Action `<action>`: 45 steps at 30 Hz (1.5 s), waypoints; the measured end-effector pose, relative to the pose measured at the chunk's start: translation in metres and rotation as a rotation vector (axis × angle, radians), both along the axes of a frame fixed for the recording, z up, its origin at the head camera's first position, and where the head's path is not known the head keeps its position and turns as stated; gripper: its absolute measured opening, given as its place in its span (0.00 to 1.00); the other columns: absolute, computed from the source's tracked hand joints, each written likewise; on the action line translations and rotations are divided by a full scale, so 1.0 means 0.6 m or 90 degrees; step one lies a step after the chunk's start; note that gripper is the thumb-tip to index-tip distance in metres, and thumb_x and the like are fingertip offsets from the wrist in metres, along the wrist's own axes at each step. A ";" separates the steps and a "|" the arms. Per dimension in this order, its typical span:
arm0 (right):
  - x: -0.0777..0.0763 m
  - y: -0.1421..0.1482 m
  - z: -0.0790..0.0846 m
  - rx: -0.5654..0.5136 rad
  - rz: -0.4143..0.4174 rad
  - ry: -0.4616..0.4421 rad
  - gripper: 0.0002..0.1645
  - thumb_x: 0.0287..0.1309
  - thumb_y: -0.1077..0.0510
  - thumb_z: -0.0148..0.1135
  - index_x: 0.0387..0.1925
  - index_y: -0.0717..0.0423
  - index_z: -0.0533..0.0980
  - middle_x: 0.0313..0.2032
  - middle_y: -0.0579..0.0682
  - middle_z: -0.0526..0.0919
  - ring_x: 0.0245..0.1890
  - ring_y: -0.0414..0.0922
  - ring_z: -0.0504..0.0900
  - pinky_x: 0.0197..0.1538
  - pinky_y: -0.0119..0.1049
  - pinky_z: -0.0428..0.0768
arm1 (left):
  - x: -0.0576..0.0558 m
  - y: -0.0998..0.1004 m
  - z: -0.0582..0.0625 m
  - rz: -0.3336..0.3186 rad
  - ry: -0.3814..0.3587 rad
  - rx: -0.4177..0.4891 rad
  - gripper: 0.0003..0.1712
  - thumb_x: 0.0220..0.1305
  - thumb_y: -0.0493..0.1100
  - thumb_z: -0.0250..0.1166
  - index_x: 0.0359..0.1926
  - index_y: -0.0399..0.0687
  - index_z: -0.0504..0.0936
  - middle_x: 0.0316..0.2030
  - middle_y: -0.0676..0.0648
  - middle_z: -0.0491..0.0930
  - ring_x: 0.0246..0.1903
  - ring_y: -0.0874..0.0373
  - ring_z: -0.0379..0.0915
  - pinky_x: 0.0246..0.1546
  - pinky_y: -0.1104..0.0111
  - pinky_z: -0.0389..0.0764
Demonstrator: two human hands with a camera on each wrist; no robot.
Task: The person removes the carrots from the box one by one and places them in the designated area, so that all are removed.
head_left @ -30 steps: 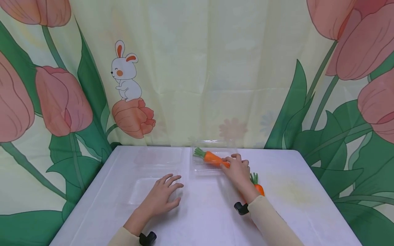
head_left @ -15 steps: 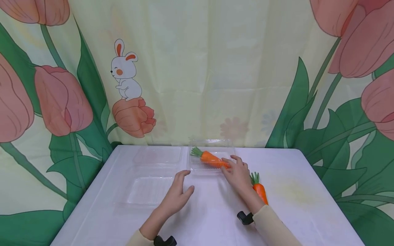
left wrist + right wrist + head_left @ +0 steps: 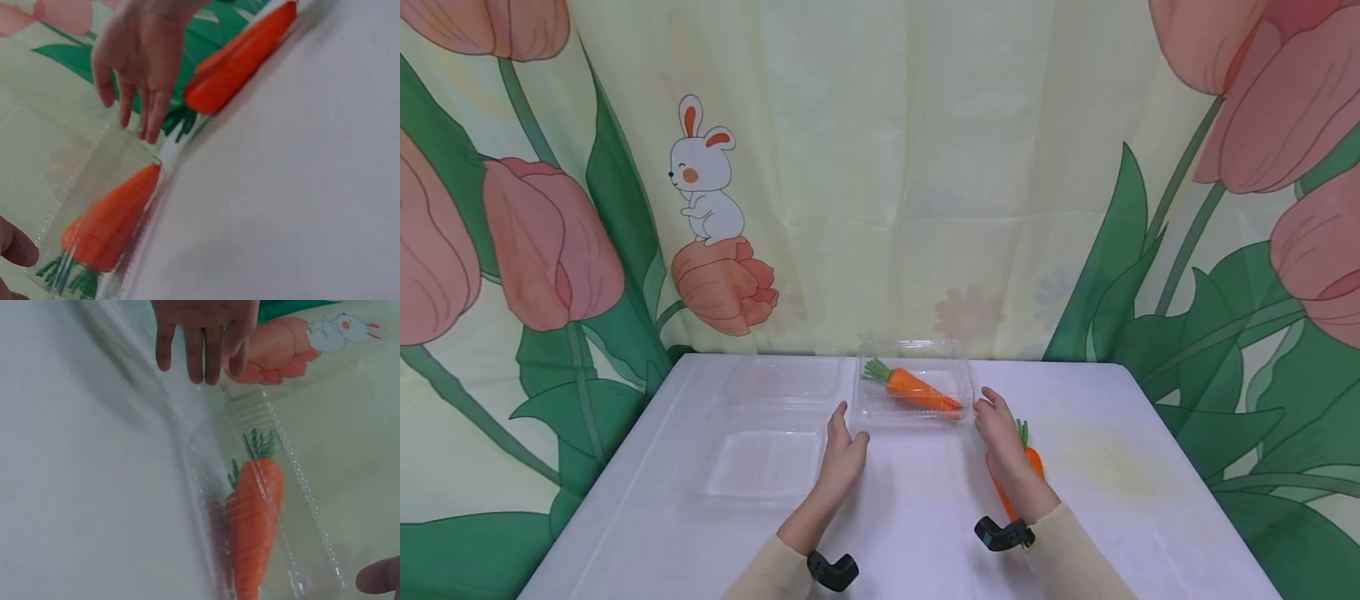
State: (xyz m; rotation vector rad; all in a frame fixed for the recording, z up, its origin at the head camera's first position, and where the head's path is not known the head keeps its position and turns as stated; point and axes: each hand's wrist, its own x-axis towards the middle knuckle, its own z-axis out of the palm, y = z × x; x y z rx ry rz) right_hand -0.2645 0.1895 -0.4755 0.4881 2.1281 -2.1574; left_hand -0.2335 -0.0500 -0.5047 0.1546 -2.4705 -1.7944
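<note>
An orange carrot [image 3: 917, 390] with a green top lies slanted in a clear plastic box [image 3: 951, 352] at the back middle of the table. Two green tufts show at its leafy end in both wrist views. My left hand [image 3: 844, 454] is near the box's front left corner, fingers extended and thumb apart. On the other side, my right hand [image 3: 1000, 427] has its relaxed fingers close to the box's right wall. Neither hand grips anything. More carrot [image 3: 240, 59], orange with green leaves, lies on the table beside my right hand, partly hidden by that forearm in the head view.
A second clear plastic box [image 3: 763, 467] lies unfolded on the left, its lid half [image 3: 786, 379] toward the back. A white cloth covers the table [image 3: 910, 525]. Behind the table hangs a curtain [image 3: 865, 167] printed with tulips and a rabbit.
My right hand has let go of the carrot's tip and drawn back to the box's right side. My left hand has moved right, from over the unfolded box toward the filled one.
</note>
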 end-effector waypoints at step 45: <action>0.058 -0.015 -0.060 0.042 0.043 0.012 0.31 0.78 0.59 0.47 0.72 0.60 0.45 0.50 0.69 0.84 0.30 0.46 0.89 0.39 0.33 0.87 | 0.021 -0.003 -0.046 0.051 0.025 0.179 0.24 0.77 0.36 0.49 0.68 0.35 0.55 0.72 0.26 0.64 0.72 0.35 0.63 0.72 0.46 0.65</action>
